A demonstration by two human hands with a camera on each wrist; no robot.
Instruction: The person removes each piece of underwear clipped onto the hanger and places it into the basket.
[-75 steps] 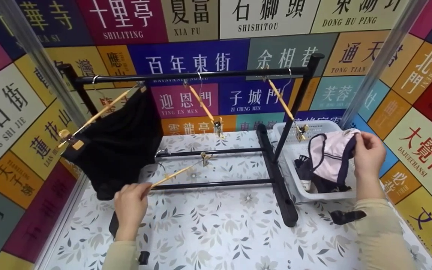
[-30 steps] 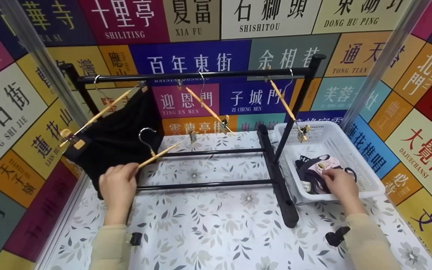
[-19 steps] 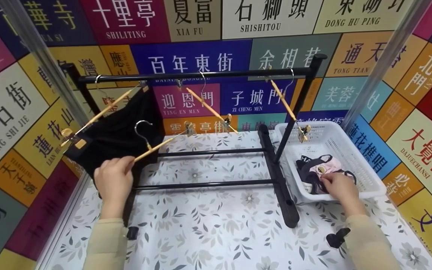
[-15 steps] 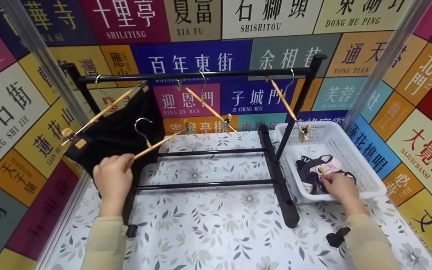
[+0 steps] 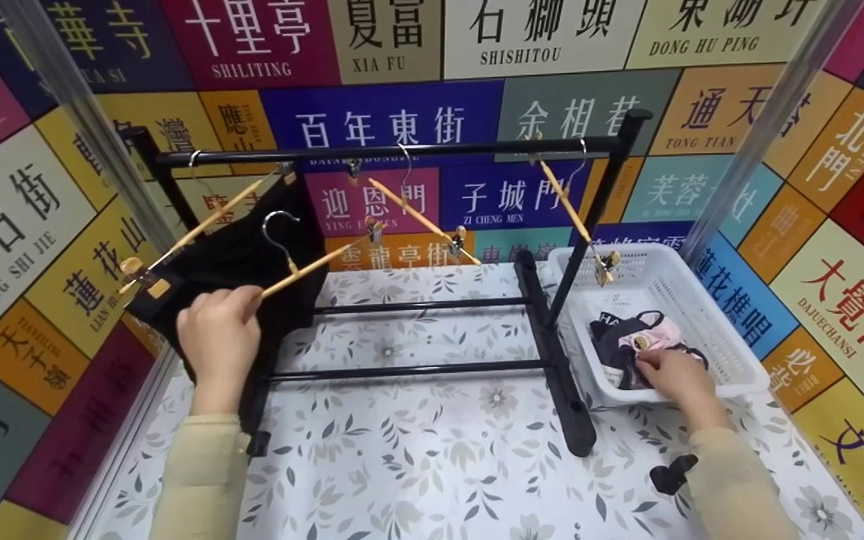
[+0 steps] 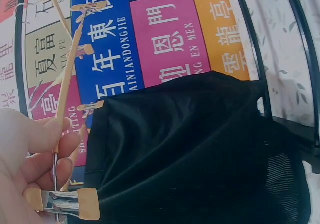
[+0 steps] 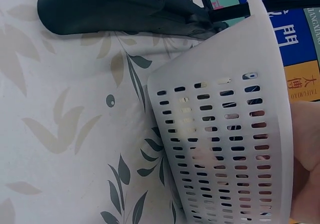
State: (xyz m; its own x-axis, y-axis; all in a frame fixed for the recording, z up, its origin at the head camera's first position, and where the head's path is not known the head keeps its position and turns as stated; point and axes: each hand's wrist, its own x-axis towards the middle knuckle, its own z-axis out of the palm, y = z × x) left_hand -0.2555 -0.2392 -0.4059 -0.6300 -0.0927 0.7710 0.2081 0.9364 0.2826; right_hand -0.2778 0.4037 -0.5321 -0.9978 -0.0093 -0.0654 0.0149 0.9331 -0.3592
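Note:
My left hand grips one end of a clip hanger, its metal hook pointing up, in front of the black garment hung on the rack. In the left wrist view, thumb and fingers of the left hand curl round the wooden bar, beside a metal clip. My right hand reaches over the near rim of the white basket; its fingertips pinch the pink underpants with dark trim. In the right wrist view, the basket wall mostly hides that hand.
On the black rack, one clip hanger bears a black garment; two more, a middle hanger and a right hanger, hold no clothes. Dark clothes lie in the basket. The rack's foot stands beside it.
The pink underpants, earlier held up and spread by my right hand, now lie bunched in the basket with that hand on them. My left hand has raised its hanger and moved left.

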